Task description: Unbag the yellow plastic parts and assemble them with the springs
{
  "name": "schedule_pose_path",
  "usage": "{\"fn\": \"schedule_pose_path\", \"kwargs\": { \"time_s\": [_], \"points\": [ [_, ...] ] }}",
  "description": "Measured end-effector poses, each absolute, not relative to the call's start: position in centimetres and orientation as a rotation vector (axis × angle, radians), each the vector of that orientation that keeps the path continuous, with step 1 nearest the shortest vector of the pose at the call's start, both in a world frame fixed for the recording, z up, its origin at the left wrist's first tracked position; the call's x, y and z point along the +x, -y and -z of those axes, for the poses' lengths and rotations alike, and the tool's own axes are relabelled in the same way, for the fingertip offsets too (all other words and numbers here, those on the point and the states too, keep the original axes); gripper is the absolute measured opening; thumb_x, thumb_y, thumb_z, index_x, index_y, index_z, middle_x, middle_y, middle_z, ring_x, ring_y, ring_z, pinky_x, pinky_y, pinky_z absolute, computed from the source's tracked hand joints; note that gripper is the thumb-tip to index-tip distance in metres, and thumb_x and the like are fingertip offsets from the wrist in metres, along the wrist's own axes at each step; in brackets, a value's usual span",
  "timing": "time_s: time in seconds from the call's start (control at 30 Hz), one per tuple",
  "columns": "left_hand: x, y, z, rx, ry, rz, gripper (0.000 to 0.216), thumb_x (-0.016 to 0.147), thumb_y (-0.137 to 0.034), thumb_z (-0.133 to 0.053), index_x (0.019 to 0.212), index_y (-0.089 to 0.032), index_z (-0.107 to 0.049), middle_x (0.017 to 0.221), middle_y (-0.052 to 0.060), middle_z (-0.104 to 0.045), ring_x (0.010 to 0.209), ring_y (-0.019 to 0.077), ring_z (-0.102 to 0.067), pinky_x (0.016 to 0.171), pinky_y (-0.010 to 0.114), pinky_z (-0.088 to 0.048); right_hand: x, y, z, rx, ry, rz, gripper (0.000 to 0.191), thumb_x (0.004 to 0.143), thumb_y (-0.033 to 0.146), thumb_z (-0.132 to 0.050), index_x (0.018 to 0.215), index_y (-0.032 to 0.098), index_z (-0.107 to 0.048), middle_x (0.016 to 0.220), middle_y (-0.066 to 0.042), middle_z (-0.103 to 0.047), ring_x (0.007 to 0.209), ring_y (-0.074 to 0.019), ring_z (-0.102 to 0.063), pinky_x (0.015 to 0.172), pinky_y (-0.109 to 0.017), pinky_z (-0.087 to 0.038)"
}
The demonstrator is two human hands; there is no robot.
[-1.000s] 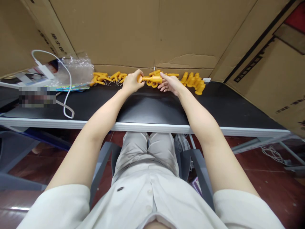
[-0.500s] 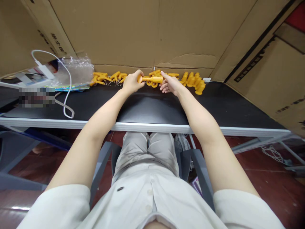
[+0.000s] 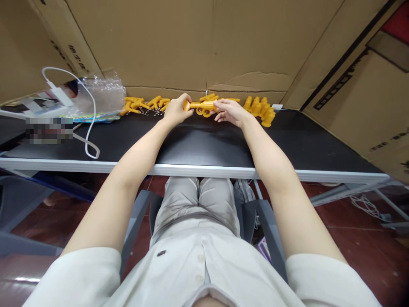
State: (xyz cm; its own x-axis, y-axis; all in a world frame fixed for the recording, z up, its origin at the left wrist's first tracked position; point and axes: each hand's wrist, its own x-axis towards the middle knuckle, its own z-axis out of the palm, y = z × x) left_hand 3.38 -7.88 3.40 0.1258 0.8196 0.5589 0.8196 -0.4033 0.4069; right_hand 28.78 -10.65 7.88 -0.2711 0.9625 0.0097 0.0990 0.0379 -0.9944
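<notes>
A yellow plastic toy piece (image 3: 202,105) with small wheels under it lies lengthwise between my two hands at the far side of the black table (image 3: 198,145). My left hand (image 3: 175,111) is closed on its left end. The fingers of my right hand (image 3: 230,111) curl over its right end. Behind my left hand lies a heap of yellow T-shaped parts with small metal chains (image 3: 145,104). Right of my right hand stands a cluster of yellow upright parts (image 3: 260,110).
A crumpled clear plastic bag (image 3: 100,91) and a white cable with its plug (image 3: 79,106) lie at the table's left. Cardboard sheets (image 3: 204,42) wall the table at the back and right. A grey chair frame shows below the table edge.
My right hand has turned palm-down and its fingers have closed over the right end of the yellow piece. My left hand has stayed put.
</notes>
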Motion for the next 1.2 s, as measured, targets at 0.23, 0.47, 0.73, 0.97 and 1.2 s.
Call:
{"fn": "schedule_pose_path", "kwargs": {
  "time_s": [0.23, 0.47, 0.73, 0.97, 1.2],
  "points": [
    [3.6, 8.3, -3.7, 2.347, -1.753, -1.107, 0.044, 0.087, -0.029, -0.074, 0.131, -0.021, -0.074, 0.098, 0.007, -0.075, 0.102, 0.0302, -0.072, 0.101, 0.040, -0.056, 28.6, 10.2, -7.6, -1.149, 1.492, -1.361, 0.035, 0.106, 0.050, -0.083, 0.099, 0.019, -0.070, 0.075, -0.002, -0.078, 0.049, -0.0091, -0.065, 0.049, -0.017, -0.053],
    [3.8, 8.4, -3.7, 2.328, -1.743, -1.144, 0.045, 0.085, -0.028, -0.074, 0.129, -0.022, -0.075, 0.097, 0.007, -0.075, 0.103, 0.0314, -0.073, 0.102, 0.041, -0.056, 28.5, 10.2, -7.5, -1.177, 1.457, -1.350, 0.041, 0.103, 0.055, -0.085, 0.091, 0.021, -0.066, 0.072, -0.002, -0.077, 0.048, -0.0103, -0.063, 0.048, -0.019, -0.050],
    [3.4, 7.6, -3.1, 2.331, -1.711, -1.138, 0.047, 0.086, -0.028, -0.075, 0.132, -0.023, -0.074, 0.099, 0.007, -0.076, 0.108, 0.0319, -0.073, 0.106, 0.042, -0.055, 28.2, 11.1, -8.3, -1.253, 1.423, -1.348, 0.036, 0.110, 0.050, -0.077, 0.094, 0.021, -0.063, 0.071, -0.001, -0.076, 0.050, -0.0096, -0.062, 0.052, -0.019, -0.049],
    [3.6, 7.7, -3.3, 2.348, -1.746, -1.133, 0.044, 0.086, -0.029, -0.075, 0.129, -0.022, -0.076, 0.097, 0.007, -0.076, 0.101, 0.0313, -0.074, 0.103, 0.042, -0.057, 28.3, 10.4, -7.8, -1.235, 1.439, -1.318, 0.037, 0.104, 0.055, -0.083, 0.098, 0.024, -0.063, 0.070, -0.001, -0.076, 0.052, -0.0129, -0.064, 0.052, -0.023, -0.051],
    [3.4, 7.7, -3.4, 2.351, -1.669, -1.140, 0.049, 0.086, -0.026, -0.076, 0.134, -0.023, -0.075, 0.097, 0.007, -0.075, 0.106, 0.0323, -0.074, 0.108, 0.044, -0.055, 28.4, 10.1, -7.6, -1.229, 1.455, -1.298, 0.043, 0.099, 0.061, -0.087, 0.101, 0.025, -0.064, 0.069, 0.000, -0.075, 0.050, -0.0140, -0.066, 0.052, -0.024, -0.055]
  ]
}}
